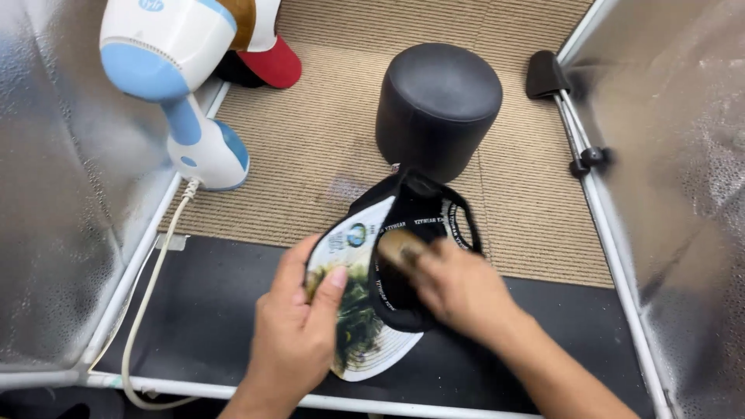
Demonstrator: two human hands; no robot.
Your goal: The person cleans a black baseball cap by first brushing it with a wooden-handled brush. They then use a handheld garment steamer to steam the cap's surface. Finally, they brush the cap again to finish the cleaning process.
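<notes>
Far left there's a white and blue handheld garment steamer (174, 85) standing on the ribbed beige mat (310, 147), cord trailing down. Left hand (299, 326) has its fingers clamped on the printed white brim of a black baseball cap (388, 271), which sits upside down low in the middle, over the mat's front edge. Right hand (458, 287) is inside the cap, fingers wrapped round a small brownish brush (400, 248). Behind it stands a black padded cylinder form (438, 101).
</notes>
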